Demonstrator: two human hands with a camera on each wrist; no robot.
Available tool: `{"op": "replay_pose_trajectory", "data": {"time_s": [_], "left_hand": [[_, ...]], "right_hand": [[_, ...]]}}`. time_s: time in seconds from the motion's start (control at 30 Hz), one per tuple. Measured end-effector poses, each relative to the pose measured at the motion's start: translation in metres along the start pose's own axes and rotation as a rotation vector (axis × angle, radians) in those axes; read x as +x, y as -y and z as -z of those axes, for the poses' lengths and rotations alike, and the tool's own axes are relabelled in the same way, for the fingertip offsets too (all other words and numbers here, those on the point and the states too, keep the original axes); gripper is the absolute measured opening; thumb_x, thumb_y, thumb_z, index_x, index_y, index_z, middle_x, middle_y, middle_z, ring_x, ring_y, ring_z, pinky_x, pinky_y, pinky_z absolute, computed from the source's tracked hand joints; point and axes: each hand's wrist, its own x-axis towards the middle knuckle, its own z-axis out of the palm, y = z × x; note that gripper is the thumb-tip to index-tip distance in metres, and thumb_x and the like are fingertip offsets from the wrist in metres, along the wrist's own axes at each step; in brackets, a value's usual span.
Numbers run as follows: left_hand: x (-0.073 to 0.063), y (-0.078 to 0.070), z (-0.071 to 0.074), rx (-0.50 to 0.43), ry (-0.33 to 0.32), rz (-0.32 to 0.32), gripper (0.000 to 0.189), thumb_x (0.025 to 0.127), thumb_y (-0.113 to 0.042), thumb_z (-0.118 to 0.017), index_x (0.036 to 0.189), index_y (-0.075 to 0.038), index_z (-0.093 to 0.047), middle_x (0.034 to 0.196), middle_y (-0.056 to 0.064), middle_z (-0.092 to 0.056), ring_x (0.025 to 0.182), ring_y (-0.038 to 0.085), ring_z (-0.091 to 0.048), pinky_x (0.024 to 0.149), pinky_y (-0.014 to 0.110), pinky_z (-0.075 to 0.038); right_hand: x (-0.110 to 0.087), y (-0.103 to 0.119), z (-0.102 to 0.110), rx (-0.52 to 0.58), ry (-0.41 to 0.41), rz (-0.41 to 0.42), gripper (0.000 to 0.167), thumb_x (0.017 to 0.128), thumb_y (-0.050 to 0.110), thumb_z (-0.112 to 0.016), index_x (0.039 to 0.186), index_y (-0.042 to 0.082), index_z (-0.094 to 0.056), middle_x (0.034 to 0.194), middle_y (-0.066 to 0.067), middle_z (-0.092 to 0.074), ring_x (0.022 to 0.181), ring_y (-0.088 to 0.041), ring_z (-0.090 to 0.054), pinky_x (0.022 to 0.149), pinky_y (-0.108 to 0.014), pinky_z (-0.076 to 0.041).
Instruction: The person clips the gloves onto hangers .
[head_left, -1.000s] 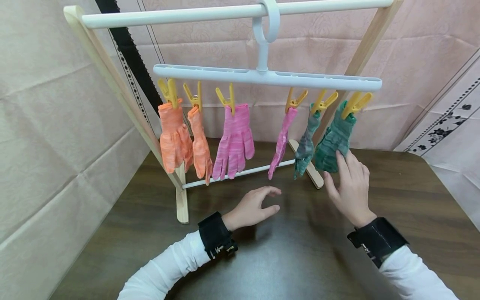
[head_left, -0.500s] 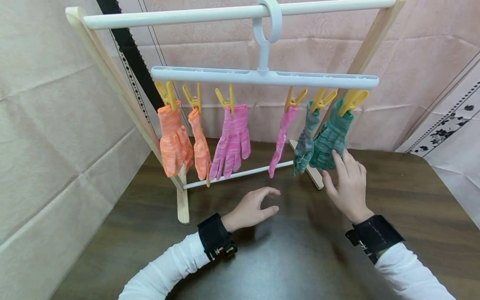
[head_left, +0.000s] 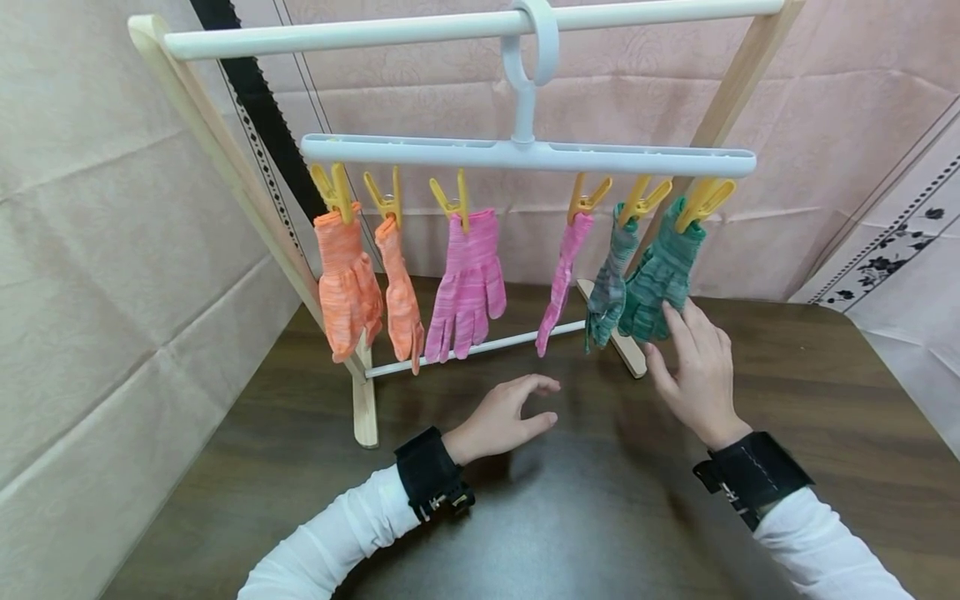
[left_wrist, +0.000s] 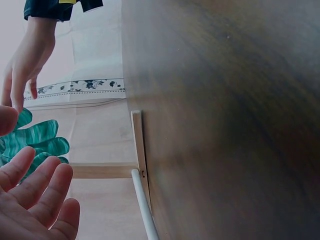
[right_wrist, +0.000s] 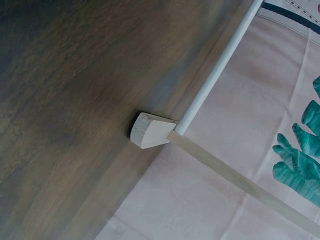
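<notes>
Several knit gloves hang from yellow clothespins under a light blue hanger (head_left: 420, 152). The outermost green glove (head_left: 660, 275) is at the right end, and the fingertips of my right hand (head_left: 701, 371) touch its lower edge, the fingers fairly straight. A second green glove (head_left: 609, 275) hangs beside it, then a narrow-looking pink glove (head_left: 562, 279). My left hand (head_left: 498, 417) hovers over the table, fingers relaxed and holding nothing. Further left are a wide pink glove (head_left: 467, 283) and two orange gloves, one (head_left: 345, 283) at the far left end. The right wrist view shows green glove fingers (right_wrist: 297, 170) but no hand.
A wooden rack with a white top rod (head_left: 337, 37) carries the hanger. Its lower white rod (head_left: 510, 340) runs between wooden feet, one foot (head_left: 365, 412) at left. The dark wood table (head_left: 585, 517) lies below; pale patterned cloth (head_left: 862, 183) stands behind.
The hanger and its right-end gloves have shifted slightly left, and my right hand has moved a little left with the green glove. The left hand has barely moved.
</notes>
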Motion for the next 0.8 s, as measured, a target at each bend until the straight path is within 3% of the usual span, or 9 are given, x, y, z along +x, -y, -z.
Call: {"op": "replay_pose_trajectory", "data": {"time_s": [0.23, 0.5, 0.63, 0.8], "left_hand": [[-0.002, 0.001, 0.001, -0.019, -0.013, 0.004, 0.035, 0.087, -0.024, -0.055, 0.119, -0.011, -0.05, 0.121, 0.002, -0.054, 0.11, 0.016, -0.05, 0.088, 0.04, -0.042], [-0.004, -0.001, 0.006, 0.03, -0.031, -0.017, 0.036, 0.087, -0.023, -0.055, 0.12, -0.012, -0.05, 0.124, 0.0, -0.054, 0.113, 0.014, -0.05, 0.092, 0.036, -0.041], [-0.006, -0.002, 0.009, 0.139, -0.061, -0.06, 0.037, 0.087, -0.025, -0.054, 0.121, -0.012, -0.051, 0.125, -0.001, -0.053, 0.114, 0.013, -0.049, 0.094, 0.033, -0.039], [-0.009, -0.001, 0.011, 0.349, -0.075, -0.167, 0.04, 0.087, -0.031, -0.052, 0.123, -0.013, -0.05, 0.131, 0.0, -0.048, 0.12, 0.013, -0.045, 0.097, 0.035, -0.035]], "right_hand": [[0.0, 0.0, 0.006, 0.023, -0.021, 0.02, 0.055, 0.089, 0.041, -0.043, 0.123, -0.001, -0.049, 0.132, -0.019, -0.044, 0.117, -0.035, -0.042, 0.089, -0.054, -0.031], [0.0, 0.008, 0.02, 0.064, -0.197, -0.03, 0.057, 0.088, 0.044, -0.045, 0.117, -0.004, -0.052, 0.132, -0.018, -0.043, 0.127, -0.03, -0.034, 0.1, -0.046, -0.022], [-0.001, 0.016, 0.027, 0.095, -0.213, -0.014, 0.059, 0.088, 0.046, -0.044, 0.12, -0.002, -0.05, 0.134, -0.017, -0.041, 0.13, -0.028, -0.029, 0.103, -0.043, -0.018], [-0.007, 0.029, 0.034, 0.123, -0.139, 0.08, 0.06, 0.089, 0.047, -0.04, 0.125, 0.0, -0.046, 0.137, -0.015, -0.038, 0.132, -0.026, -0.026, 0.107, -0.04, -0.016]]}}
